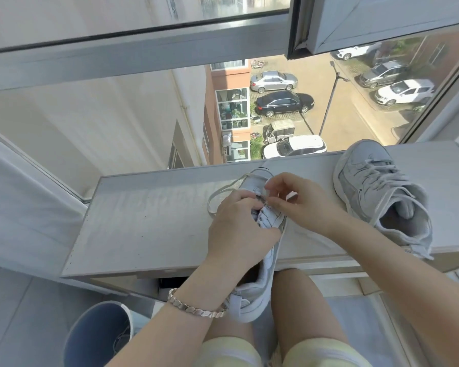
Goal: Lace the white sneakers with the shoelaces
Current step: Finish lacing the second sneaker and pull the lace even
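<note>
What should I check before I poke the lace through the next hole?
1. Shoe held steady: ok, the left hand grips the sneaker.
2. Lace held: ok, the right hand pinches the lace by the eyelets.
3. Loose lace untangled: ok, it loops freely on the windowsill.
4. Next hole: cannot tell, fingers hide it.
5. Sneaker fully on the windowsill: not ok, its heel overhangs the edge.
6. Room to work: ok, the other sneaker lies apart to the right.
</note>
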Motion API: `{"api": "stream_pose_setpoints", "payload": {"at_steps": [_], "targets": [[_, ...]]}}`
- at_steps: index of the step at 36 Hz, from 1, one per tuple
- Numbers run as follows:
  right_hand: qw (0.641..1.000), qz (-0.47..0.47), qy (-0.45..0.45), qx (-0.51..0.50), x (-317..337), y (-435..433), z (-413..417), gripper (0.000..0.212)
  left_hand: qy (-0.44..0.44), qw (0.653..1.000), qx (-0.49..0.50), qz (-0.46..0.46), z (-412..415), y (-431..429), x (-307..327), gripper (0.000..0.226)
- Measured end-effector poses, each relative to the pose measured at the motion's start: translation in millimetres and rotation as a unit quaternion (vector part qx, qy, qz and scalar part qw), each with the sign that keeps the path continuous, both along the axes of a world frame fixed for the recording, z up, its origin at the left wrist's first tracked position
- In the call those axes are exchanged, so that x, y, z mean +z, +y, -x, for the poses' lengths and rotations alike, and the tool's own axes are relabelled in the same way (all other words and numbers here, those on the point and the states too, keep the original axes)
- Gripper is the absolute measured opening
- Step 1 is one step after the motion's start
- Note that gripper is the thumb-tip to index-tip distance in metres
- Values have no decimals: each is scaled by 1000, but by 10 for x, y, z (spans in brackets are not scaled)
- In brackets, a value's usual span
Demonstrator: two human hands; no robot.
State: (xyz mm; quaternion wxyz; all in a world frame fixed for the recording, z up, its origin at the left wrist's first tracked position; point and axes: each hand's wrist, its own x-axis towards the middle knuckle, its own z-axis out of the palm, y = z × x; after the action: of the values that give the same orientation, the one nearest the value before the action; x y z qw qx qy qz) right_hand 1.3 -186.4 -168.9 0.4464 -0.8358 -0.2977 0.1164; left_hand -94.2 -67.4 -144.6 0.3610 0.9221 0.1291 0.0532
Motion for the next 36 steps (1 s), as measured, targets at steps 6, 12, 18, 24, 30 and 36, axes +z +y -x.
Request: {"api": "stream_pose_setpoints", "payload": {"at_steps": [6, 12, 18, 24, 30, 36], "targets": [[970, 176, -94, 140, 195, 11, -58, 21, -5, 1000, 6, 19, 9, 12, -12, 38], [937, 231, -198, 172, 305, 48, -127, 16, 0, 999, 6, 35, 15, 26, -9, 40], [939, 84, -306, 131, 59, -27, -75, 22, -6, 999, 13, 40, 8, 30, -4, 34], [942, -21, -333, 42, -100, -48, 106, 29, -18, 999, 24, 41, -7, 32, -12, 23], [967, -240, -85, -24, 237, -7, 494, 19, -19, 996, 80, 25, -65, 77, -40, 28], [948, -297, 109, -40, 771, -252, 530, 24, 29, 994, 103, 12, -76, 215, 2, 39]]}}
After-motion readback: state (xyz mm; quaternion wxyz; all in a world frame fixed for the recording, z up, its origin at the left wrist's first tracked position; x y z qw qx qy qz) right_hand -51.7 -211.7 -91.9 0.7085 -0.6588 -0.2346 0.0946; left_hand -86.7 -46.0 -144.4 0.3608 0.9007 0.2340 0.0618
